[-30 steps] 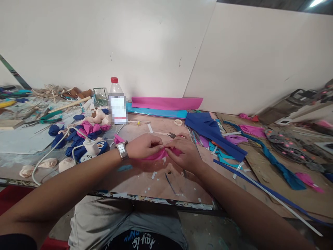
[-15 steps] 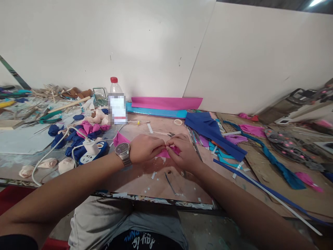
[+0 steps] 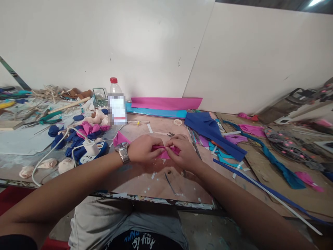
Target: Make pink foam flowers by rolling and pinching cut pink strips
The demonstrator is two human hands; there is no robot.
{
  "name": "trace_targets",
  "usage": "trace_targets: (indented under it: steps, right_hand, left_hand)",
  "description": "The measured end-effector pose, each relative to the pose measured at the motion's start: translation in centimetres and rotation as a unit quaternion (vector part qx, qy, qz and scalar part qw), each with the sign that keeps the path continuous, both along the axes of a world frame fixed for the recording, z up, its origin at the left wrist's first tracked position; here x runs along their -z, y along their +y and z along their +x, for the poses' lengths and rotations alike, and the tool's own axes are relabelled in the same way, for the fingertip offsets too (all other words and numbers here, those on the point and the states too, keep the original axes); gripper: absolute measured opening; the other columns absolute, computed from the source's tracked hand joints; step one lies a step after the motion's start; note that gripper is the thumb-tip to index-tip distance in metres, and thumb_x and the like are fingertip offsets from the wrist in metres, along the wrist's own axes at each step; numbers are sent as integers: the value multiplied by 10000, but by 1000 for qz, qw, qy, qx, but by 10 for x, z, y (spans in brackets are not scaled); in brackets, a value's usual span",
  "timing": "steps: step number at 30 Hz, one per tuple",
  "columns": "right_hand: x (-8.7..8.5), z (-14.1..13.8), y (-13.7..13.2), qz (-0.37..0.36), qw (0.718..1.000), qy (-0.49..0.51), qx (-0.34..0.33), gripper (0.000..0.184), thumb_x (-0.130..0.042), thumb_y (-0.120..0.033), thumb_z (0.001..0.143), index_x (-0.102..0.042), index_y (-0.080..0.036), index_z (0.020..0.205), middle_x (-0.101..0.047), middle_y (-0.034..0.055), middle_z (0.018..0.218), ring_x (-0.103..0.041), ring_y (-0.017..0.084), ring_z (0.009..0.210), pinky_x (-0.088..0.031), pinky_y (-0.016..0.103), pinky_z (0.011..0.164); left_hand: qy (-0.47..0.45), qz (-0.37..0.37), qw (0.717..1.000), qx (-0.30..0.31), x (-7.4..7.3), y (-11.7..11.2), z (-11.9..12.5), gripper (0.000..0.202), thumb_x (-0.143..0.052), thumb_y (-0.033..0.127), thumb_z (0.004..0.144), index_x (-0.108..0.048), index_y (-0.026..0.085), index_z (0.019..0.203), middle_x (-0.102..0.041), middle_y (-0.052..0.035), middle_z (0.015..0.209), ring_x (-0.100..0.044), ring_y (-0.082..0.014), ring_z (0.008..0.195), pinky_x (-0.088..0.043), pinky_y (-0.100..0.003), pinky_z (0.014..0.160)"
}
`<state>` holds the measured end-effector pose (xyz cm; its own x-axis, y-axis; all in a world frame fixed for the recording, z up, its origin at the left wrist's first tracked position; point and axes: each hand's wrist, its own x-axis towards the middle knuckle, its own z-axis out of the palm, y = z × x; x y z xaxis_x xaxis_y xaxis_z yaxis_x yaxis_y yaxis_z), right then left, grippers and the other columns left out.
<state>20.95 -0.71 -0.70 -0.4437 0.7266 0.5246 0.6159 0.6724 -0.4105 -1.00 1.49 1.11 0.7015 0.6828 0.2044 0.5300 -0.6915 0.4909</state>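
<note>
A small pink paper piece [image 3: 163, 153] sits between both hands just above the worktable [image 3: 145, 180]. My left hand [image 3: 142, 148], with a metal watch on the wrist, pinches its left end with curled fingers. Fingers of my right hand [image 3: 182, 150] are closed on its right end, thumb and fingertips meeting the left hand's. Most of the paper is hidden inside the fingers. A second pink scrap [image 3: 120, 138] lies just left of my left wrist.
A labelled bottle with red cap [image 3: 116, 103] stands behind the hands. A white power strip with cable [image 3: 90, 150], blue and pink paper petals and cream paper roses [image 3: 49, 163] lie left. Folded pink and cyan sheets [image 3: 166, 103], blue paper [image 3: 210, 132] and long strips sit behind and right. Small scissors [image 3: 170, 134] rest beyond my fingers.
Both hands stay together on the pink piece. The left wrist rolled, turning the watch face up and then partly away, and the fingers worked the paper into a tighter fold.
</note>
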Motion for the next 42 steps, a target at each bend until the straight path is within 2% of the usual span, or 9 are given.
trace_targets:
  steps: [4,10,15,21,28,33,42]
  right_hand:
    - [-2,-2,-2,0,1000,-10,-10,68,-637,-224,902,-657,-227,838,-718,33,829,-628,236,903,-388,453,924]
    - [-1,-2,-2,-6,1000,-14,-20,37,-653,-226,889,-667,-227,855,-734,32,844,-629,239,917,-376,457,928]
    - [0,-1,-1,-9,1000,-14,-18,88,-642,-260,914,-658,-229,834,-737,31,844,-628,238,913,-375,459,938]
    - [-2,-1,-1,8,999,-12,-29,62,-626,-235,916,-660,-233,865,-736,29,850,-629,233,902,-374,454,935]
    - [0,-2,-1,-28,999,4,-28,78,-606,-177,861,-634,-226,808,-710,27,823,-636,237,921,-391,440,914]
    - [0,1,1,-28,999,9,-34,60,-627,-205,879,-658,-232,836,-725,23,826,-639,235,915,-386,450,938]
    - [2,0,1,-27,999,8,-42,82,-617,-195,869,-633,-224,795,-731,15,831,-641,220,889,-371,450,936]
  left_hand:
    - [-12,-33,999,12,1,0,0,255,-576,389,919,-719,181,880,-692,-10,747,-536,-129,645,-307,-267,610]
    - [-6,-25,1000,10,2,0,1,221,-591,359,893,-701,180,822,-653,2,693,-494,-122,614,-283,-271,598]
    - [-2,-29,999,14,0,0,0,196,-598,338,880,-687,179,808,-618,13,660,-472,-120,594,-276,-277,592]
    - [-52,-68,996,38,1,5,-1,289,-511,348,961,-693,160,838,-648,-3,724,-524,-127,672,-343,-259,642]
    - [-47,-44,997,43,2,3,0,248,-556,324,942,-750,170,931,-708,-13,779,-553,-125,682,-368,-252,668]
    - [-39,-42,998,38,1,5,-1,286,-544,348,958,-754,161,903,-710,-22,756,-558,-125,664,-366,-247,652]
    - [-43,-84,994,49,3,5,0,232,-579,293,924,-769,160,922,-734,-19,779,-583,-122,666,-386,-238,646]
